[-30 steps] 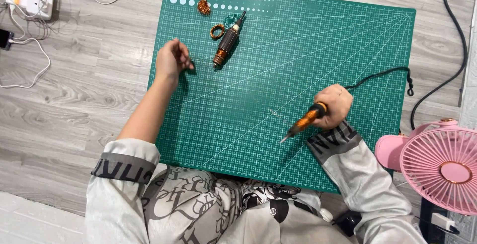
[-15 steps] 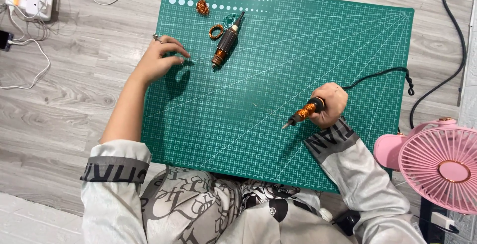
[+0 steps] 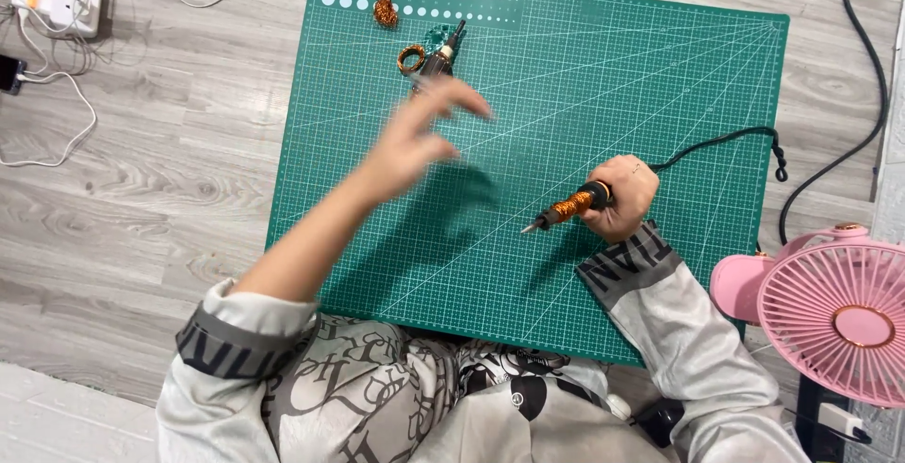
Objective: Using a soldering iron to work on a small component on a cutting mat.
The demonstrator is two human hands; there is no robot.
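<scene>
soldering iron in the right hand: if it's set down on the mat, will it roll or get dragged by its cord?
The soldering iron in the right hand has a round, tapered body, so it would probably roll if laid flat. Its black cord looks fairly stiff and looped, so it may tug the handle sideways. The green cutting mat looks flat and smooth, offering little resistance.

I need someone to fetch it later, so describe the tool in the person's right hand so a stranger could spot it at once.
Find the green cutting mat on the grey wooden floor. Near its lower right part, the right hand grips a soldering iron, a pen-shaped tool with an orange grip, a bare metal tip pointing left and a black cord trailing right. The other tool lies unheld by the mat's top edge.
</scene>
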